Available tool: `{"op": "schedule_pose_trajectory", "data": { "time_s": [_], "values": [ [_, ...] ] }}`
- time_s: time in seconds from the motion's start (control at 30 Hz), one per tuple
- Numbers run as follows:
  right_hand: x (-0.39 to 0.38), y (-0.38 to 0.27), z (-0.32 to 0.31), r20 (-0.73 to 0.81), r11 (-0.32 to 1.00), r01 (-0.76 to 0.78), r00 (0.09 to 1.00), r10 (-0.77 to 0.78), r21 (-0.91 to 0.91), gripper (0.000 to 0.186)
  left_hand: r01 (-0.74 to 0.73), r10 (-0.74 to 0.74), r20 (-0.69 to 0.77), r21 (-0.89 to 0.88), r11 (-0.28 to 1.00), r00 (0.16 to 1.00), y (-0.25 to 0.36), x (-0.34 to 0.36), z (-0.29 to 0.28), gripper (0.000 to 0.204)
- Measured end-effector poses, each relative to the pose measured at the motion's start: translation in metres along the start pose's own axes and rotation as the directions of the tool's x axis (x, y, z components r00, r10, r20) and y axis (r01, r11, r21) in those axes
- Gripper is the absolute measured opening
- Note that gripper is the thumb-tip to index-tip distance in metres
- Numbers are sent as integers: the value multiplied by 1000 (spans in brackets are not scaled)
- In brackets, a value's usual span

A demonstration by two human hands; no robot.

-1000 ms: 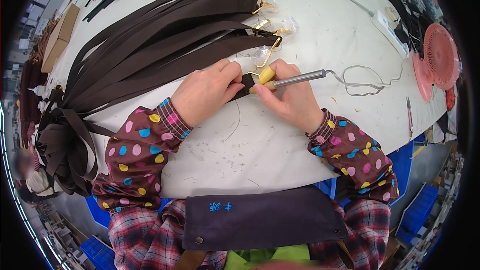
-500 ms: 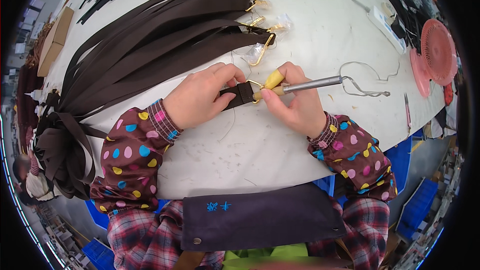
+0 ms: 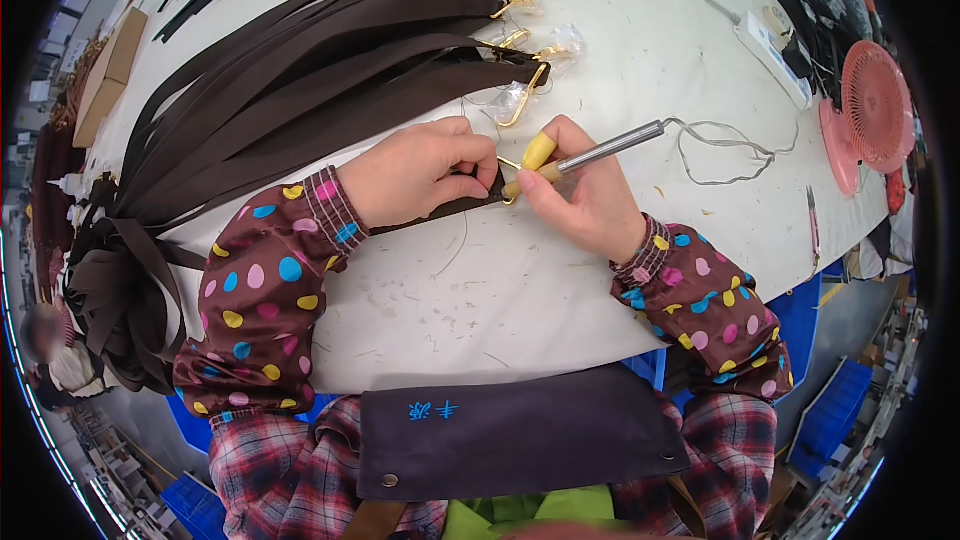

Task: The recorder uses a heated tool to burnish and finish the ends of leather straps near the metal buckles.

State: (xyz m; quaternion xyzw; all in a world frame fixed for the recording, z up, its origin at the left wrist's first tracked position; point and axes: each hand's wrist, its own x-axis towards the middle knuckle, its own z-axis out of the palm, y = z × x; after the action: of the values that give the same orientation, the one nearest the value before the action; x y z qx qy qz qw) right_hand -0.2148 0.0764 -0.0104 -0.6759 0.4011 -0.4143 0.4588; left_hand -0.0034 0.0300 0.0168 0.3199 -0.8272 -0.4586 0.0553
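Observation:
My left hand (image 3: 420,170) pinches the end of a dark brown strap (image 3: 455,207) that lies on the white table (image 3: 480,300). My right hand (image 3: 580,195) grips a pen-like heated tool with a yellow handle and a metal barrel (image 3: 600,148). Its tip touches the strap end and a small gold buckle (image 3: 507,180) right beside my left fingers. A grey cord (image 3: 730,150) runs from the tool's barrel to the right. Both forearms wear brown sleeves with coloured dots.
A fan of dark brown straps (image 3: 300,90) with gold clasps in clear wrap (image 3: 525,90) lies behind my hands. A pink fan (image 3: 875,105) and a white power strip (image 3: 775,60) stand at the right. Cardboard boxes (image 3: 105,80) sit far left.
The strap end has been drawn toward me, away from the pile. Both hands shifted slightly nearer, and the tool's barrel now tilts up to the right.

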Motion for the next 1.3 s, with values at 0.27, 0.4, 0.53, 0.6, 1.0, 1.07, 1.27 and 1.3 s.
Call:
{"op": "schedule_pose_trajectory", "data": {
  "time_s": [0.27,0.4,0.53,0.6,1.0,1.07,1.27,1.3],
  "values": [
    [2,-1,1,1,995,30,1000,-30,-91,18,-35,34,-91,-11,999,995,0,-1,5,5],
    [2,-1,2,-9,994,54,998,-55,-95,19,-69,70,-112,14,998,991,-3,0,6,6],
    [2,0,1,-4,992,43,999,-44,-117,19,-72,75,-116,32,997,990,-4,0,7,6],
    [2,-1,1,-1,990,46,999,-46,-133,19,-79,83,-119,40,996,989,-5,0,7,7],
    [4,0,5,-31,1000,-14,999,15,28,17,230,-252,-106,-184,956,962,7,-5,5,6],
    [7,-1,6,-65,998,4,998,-9,-70,18,265,-303,-127,-251,931,944,5,-7,5,10],
    [11,-1,9,-78,991,-27,997,17,-133,21,263,-316,-165,-281,923,934,8,-7,6,7],
    [11,0,9,-79,991,-27,997,17,-133,21,263,-316,-165,-280,923,934,8,-7,7,7]
  ]
}}
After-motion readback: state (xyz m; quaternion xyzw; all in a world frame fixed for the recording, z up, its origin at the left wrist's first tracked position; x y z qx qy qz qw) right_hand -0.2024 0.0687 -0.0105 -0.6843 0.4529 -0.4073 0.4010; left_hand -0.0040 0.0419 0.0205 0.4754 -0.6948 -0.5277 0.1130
